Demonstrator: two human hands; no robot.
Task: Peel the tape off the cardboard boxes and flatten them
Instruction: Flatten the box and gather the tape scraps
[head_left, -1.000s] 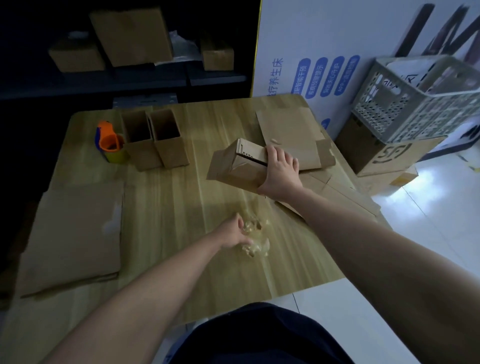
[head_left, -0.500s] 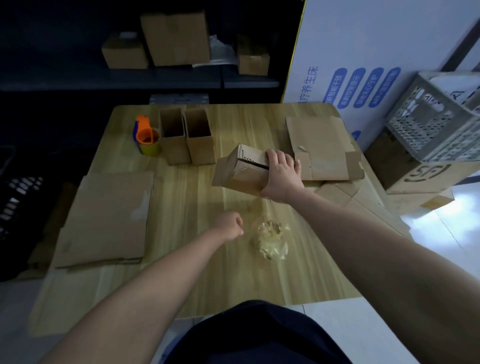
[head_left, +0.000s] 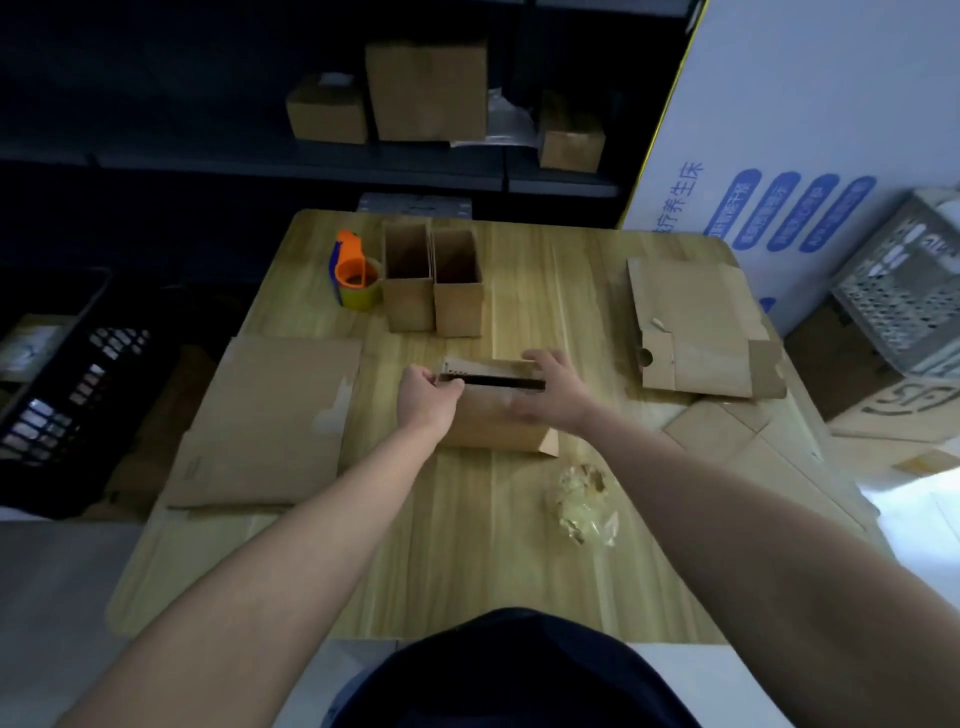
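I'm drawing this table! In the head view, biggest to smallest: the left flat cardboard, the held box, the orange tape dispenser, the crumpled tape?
1. flat cardboard
2. held box
3. crumpled tape and orange tape dispenser look about alike; the tape lies nearer the camera, so I won't rank them.

Far up and to the right of the fingers (head_left: 540, 358) of the right hand (head_left: 558, 397), which hold the small brown cardboard box (head_left: 493, 428), a tall white board (head_left: 810, 104) carries blue Chinese characters (head_left: 685, 200) running up its face; they read roughly 疗养生床, the lowest one unclear. Just right of these stand four blue rounded labels (head_left: 789, 213) with white characters too blurred to read. Well to the right of the fingers, about level with them, a large brown carton (head_left: 878, 421) bears heavy black letters (head_left: 917, 402) that look like SF, partly hidden.
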